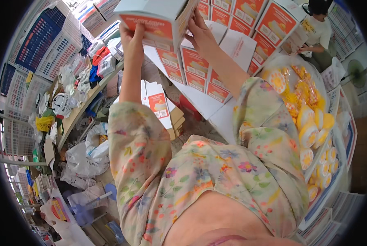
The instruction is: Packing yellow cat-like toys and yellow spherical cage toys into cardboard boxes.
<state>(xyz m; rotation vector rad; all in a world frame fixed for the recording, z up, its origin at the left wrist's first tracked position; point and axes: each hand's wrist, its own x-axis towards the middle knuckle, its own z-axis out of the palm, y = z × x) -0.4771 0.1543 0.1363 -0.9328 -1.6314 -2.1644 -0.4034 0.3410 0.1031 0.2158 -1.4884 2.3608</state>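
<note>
An orange and white cardboard box is raised between my two hands at the top of the head view. My left hand grips its near left side, with the thumb against the orange face. On the right side, my right hand has its fingers pressed to the box wall. Several matching boxes stand in rows just below and beyond it, on a white table. Part of the held box runs out of the picture at the top.
Flattened cartons are stacked low in front of me. To the left runs a cluttered wooden shelf with plastic bags. Clear bags of yellow round items lie at right. Another person sits at far right near a fan.
</note>
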